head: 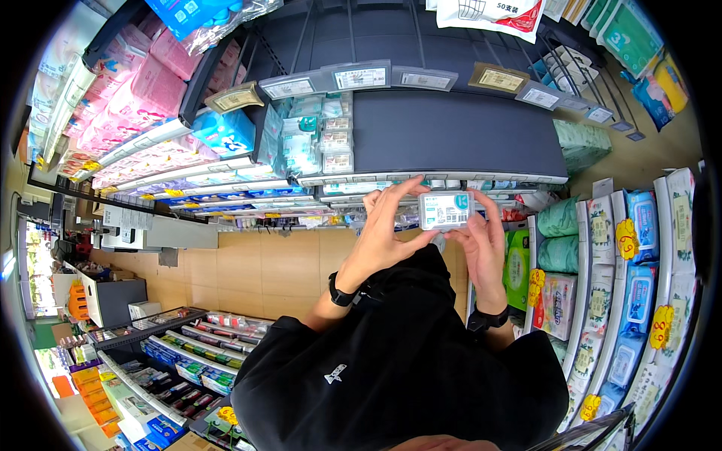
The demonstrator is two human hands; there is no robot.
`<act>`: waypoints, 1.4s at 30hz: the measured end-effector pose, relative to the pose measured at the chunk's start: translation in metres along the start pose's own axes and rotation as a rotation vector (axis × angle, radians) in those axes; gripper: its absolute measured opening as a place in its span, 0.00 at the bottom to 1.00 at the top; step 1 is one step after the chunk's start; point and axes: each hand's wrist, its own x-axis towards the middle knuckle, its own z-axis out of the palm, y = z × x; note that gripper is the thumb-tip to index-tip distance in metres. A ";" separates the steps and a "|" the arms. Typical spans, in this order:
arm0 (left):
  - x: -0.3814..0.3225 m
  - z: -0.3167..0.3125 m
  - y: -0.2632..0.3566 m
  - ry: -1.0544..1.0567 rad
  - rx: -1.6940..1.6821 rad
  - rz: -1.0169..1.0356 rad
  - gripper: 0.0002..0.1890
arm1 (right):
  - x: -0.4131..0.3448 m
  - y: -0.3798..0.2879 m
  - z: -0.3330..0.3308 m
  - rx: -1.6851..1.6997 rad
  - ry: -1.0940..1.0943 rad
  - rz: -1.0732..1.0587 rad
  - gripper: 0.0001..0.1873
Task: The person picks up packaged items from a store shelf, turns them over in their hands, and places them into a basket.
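Note:
Between both hands, in front of the shelf edge, is a small clear plastic box (447, 211) with a white and teal printed label. My left hand (389, 220) grips its left side, with fingers above and the thumb at the lower corner. My right hand (485, 237) holds its right side. Beyond the hands lies a dark grey shelf board (451, 132). At its left end, similar small boxes (337, 138) are stacked beside teal and white packets (302, 138).
Metal hooks with price tags (361, 78) jut out above the board. Pink tissue packs (152, 84) fill shelves at the upper left. Wet-wipe packs (639, 299) stand on shelves at the right. A low rack of boxed goods (197, 361) is at the lower left, beyond the tiled floor (265, 265).

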 end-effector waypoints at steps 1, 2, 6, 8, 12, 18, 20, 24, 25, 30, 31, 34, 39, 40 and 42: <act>-0.002 -0.001 -0.001 0.006 -0.021 -0.020 0.47 | -0.001 -0.003 0.002 -0.010 0.005 0.015 0.25; -0.003 -0.001 -0.002 0.009 -0.028 -0.011 0.47 | -0.001 -0.001 0.001 -0.035 0.017 0.003 0.27; -0.007 -0.004 -0.002 0.038 -0.032 0.006 0.47 | -0.004 -0.003 0.005 -0.112 0.032 -0.026 0.26; -0.010 -0.005 0.000 0.046 -0.025 0.013 0.47 | -0.005 -0.002 -0.001 -0.207 -0.020 -0.058 0.26; -0.011 -0.003 0.008 0.061 -0.041 0.029 0.47 | -0.009 -0.001 -0.014 -0.252 -0.043 -0.104 0.27; -0.015 0.003 0.021 0.052 -0.052 0.041 0.35 | -0.028 -0.021 -0.021 -0.246 -0.135 -0.122 0.34; -0.019 0.012 0.027 0.043 -0.080 0.050 0.35 | -0.039 -0.025 -0.028 -0.271 -0.116 -0.134 0.35; -0.029 0.030 0.043 0.013 -0.105 0.058 0.36 | -0.064 -0.033 -0.044 -0.316 -0.069 -0.116 0.36; -0.033 0.033 0.047 0.005 -0.099 0.064 0.37 | -0.069 -0.037 -0.046 -0.326 -0.057 -0.116 0.36; -0.056 0.053 0.069 0.000 -0.134 0.070 0.39 | -0.100 -0.048 -0.063 -0.325 -0.045 -0.118 0.37; -0.062 0.057 0.075 0.000 -0.145 0.066 0.38 | -0.107 -0.050 -0.068 -0.325 -0.054 -0.119 0.37; -0.081 0.068 0.096 0.001 -0.157 0.047 0.38 | -0.132 -0.057 -0.081 -0.336 -0.075 -0.116 0.37; -0.125 0.088 0.137 0.015 -0.162 -0.009 0.39 | -0.179 -0.064 -0.105 -0.376 -0.130 -0.118 0.36; -0.135 0.093 0.144 0.033 -0.193 -0.043 0.40 | -0.189 -0.066 -0.108 -0.374 -0.133 -0.101 0.36; -0.154 0.103 0.158 0.055 -0.218 -0.079 0.41 | -0.207 -0.070 -0.117 -0.379 -0.157 -0.096 0.36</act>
